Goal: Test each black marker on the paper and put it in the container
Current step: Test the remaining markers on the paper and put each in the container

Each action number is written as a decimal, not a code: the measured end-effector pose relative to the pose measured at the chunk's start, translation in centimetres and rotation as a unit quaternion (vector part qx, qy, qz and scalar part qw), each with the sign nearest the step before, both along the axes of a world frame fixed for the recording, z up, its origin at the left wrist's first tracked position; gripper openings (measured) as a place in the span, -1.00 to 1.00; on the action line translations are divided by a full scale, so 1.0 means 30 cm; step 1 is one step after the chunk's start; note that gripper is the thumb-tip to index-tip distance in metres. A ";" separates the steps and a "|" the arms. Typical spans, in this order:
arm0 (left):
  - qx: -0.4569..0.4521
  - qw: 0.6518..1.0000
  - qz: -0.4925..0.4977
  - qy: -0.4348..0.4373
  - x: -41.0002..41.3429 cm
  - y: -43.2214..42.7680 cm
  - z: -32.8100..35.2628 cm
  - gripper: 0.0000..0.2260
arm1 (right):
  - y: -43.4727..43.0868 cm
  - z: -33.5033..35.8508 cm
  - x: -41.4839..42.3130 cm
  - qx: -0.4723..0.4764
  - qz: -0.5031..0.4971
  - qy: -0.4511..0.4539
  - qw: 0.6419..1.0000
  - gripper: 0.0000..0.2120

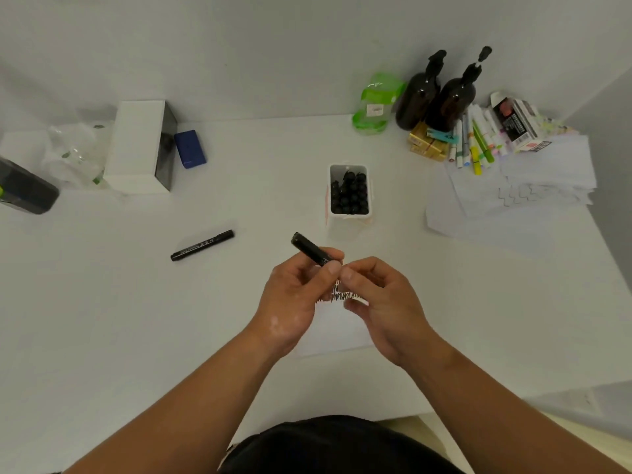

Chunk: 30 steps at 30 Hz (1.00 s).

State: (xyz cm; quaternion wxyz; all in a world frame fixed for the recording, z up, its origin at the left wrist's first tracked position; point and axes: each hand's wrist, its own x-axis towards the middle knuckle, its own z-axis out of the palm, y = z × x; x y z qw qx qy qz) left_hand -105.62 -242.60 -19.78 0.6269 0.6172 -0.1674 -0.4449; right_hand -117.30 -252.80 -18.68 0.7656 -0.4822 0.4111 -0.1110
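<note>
My left hand grips a black marker whose free end points up and to the left. My right hand pinches the marker's other end; that end is hidden by my fingers, so I cannot tell whether a cap is on. Both hands hover over a white paper with black scribbles along its top. A second black marker lies capped on the table to the left. A white container just beyond my hands holds several black markers standing upright.
Loose paper sheets, coloured markers, gold boxes and two dark pump bottles crowd the back right. A white box, a blue case, crumpled plastic and a dark object sit at the back left.
</note>
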 end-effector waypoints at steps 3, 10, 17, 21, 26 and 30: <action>0.056 0.986 -0.035 -0.151 0.020 0.002 -0.026 -0.94 | -0.048 0.006 -0.004 -0.182 0.069 0.095 0.976 -0.93; 0.057 0.915 -0.135 -0.377 0.035 0.002 -0.058 -0.92 | -0.115 0.072 0.053 -0.463 0.234 0.099 0.849 -0.84; 0.254 0.904 -0.086 -0.333 0.123 0.036 -0.192 -0.89 | -0.375 0.231 0.186 -0.585 0.107 0.069 0.801 -0.89; 0.302 0.907 -0.086 -0.280 0.137 0.094 -0.261 -0.94 | -0.489 0.251 0.283 -0.641 0.073 0.083 0.759 -0.86; 0.317 0.921 -0.065 -0.215 0.137 0.136 -0.297 -0.96 | -0.527 0.164 0.376 -0.675 0.129 0.104 0.719 -0.84; 0.311 0.940 -0.024 -0.135 0.157 0.154 -0.309 -0.97 | -0.527 0.092 0.412 -0.686 0.156 0.140 0.696 -0.81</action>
